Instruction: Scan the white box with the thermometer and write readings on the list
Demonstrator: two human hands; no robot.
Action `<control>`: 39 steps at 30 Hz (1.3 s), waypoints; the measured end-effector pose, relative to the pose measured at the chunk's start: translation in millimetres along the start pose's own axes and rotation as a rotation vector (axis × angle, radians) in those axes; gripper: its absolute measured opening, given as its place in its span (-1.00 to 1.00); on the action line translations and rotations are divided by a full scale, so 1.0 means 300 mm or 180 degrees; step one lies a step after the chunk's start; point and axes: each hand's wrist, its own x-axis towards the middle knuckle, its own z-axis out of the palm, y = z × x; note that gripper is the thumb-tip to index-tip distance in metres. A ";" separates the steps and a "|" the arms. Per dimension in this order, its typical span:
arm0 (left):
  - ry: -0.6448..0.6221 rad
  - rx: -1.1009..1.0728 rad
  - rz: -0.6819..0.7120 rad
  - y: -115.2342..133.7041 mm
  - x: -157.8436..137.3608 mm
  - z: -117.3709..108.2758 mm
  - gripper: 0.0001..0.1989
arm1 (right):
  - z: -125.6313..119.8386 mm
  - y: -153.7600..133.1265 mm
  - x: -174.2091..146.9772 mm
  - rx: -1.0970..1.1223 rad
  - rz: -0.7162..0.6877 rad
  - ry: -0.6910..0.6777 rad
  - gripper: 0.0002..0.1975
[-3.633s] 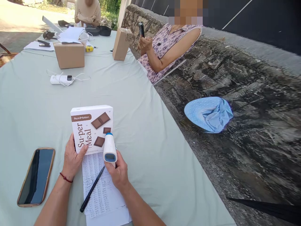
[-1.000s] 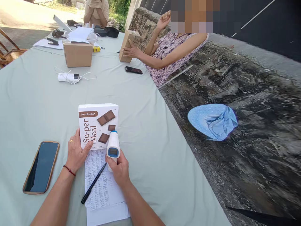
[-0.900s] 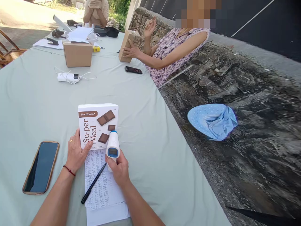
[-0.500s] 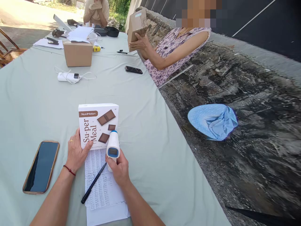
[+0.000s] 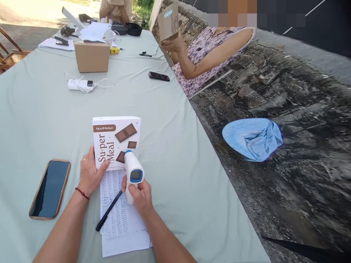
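My left hand point(image 5: 91, 173) grips the lower left side of a white box point(image 5: 109, 128) printed "NutriMotion Su-per Meal", its thumb across the front. In my right hand point(image 5: 141, 195) is a white and blue infrared thermometer point(image 5: 134, 164), fingers wrapped round its handle. Its small screen faces me, and its front end overlaps the box's lower right part in view. Beneath lie sheets of paper point(image 5: 117, 219) covered in columns of handwritten figures. A black pen point(image 5: 108, 212) rests slantwise on them, its upper end near my right hand.
A smartphone point(image 5: 50, 190) lies left of my arm on the cloth-covered table point(image 5: 175, 146). Farther off are a white corded device point(image 5: 80, 84), a cardboard box point(image 5: 91, 57) and a dark phone point(image 5: 159, 76). At right, another person holds a carton point(image 5: 168, 22); a blue hat point(image 5: 252, 138) lies beyond the table edge.
The thermometer has turned slightly, its screen end swinging right. My left hand keeps its hold on the box. The other person's carton is raised and tilted differently. The view has shifted a little.
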 end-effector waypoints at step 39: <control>0.0135 -0.0716 0.0190 0.000 0.028 0.005 -0.38 | 0.024 -0.128 -0.004 0.0086 0.0297 -0.0035 -0.70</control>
